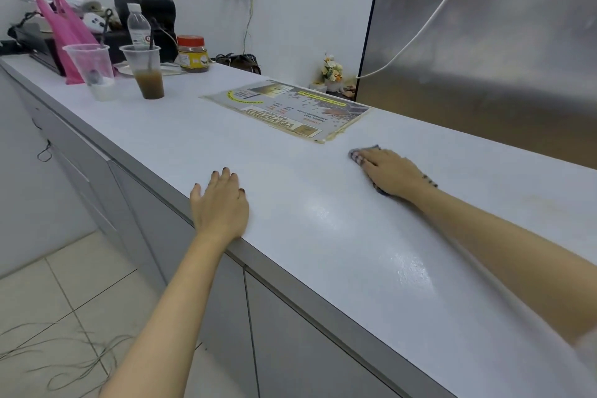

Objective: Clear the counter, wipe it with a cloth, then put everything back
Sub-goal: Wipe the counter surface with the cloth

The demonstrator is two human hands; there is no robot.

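**Legible text: one item**

1. Printed menu sheet [287, 110], lying flat on the surface [323, 220], upside down to the camera: large heading "VELVETBOY", smaller "BAKERY" under it. Price columns and the yellow banner are too small to read.
2. Jar [192, 53] and bottle [138, 27] labels: illegible.

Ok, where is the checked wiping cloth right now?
Head view, right side: the checked cloth lies on the white counter under the right hand, just nearer than the printed menu sheet and its corner.

Checked cloth [365, 155] flat on white counter [323, 220]
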